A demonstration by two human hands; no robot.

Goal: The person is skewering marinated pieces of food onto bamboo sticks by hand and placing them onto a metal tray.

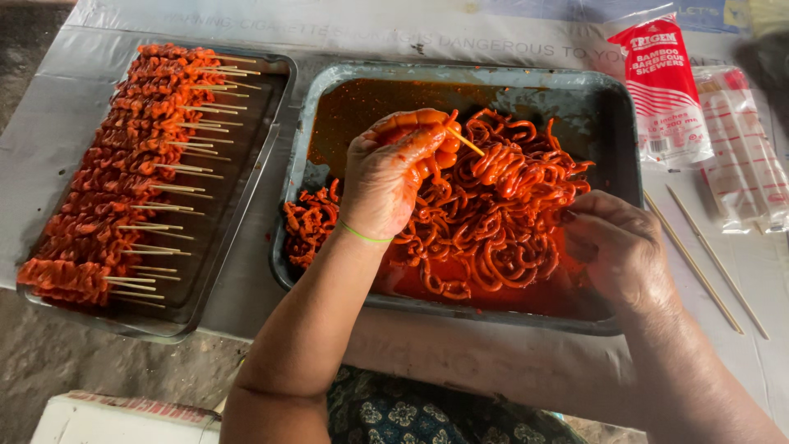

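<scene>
- The left hand (393,168) was closed tight around a bamboo skewer (465,142) already threaded with marinated strips; only the bare pointed tip stuck out past the thumb, angled toward the pile so the next piece could be pushed on.
- The right hand (618,247) rested with its fingers curled into the heap of marinated meat strips (493,214), apparently pinching at a loop; whether it actually had hold of one could not be told, as the fingertips were buried.
- Both hands worked over the grey metal pan (612,123), so the red marinade dripped back into it and not onto the table covering (460,362).
- The strips lay heaped toward the pan's near right side, right under the right hand, leaving the far left corner only sauce-smeared.
- A second, darker tray (246,197) stood just beside the pan on the left, within reach of the hand that carried the skewer.
- Finished skewers (123,164) lay there in a neat overlapping row, meat ends to the left and bare sticks pointing right, which kept the handles clean.
- Two loose bamboo sticks (699,263) lay on the table to the right of the pan, near the right hand.
- A red-and-white skewer packet (666,90) and a clear packet (744,156) lay beyond them, apart from the sauce.
</scene>
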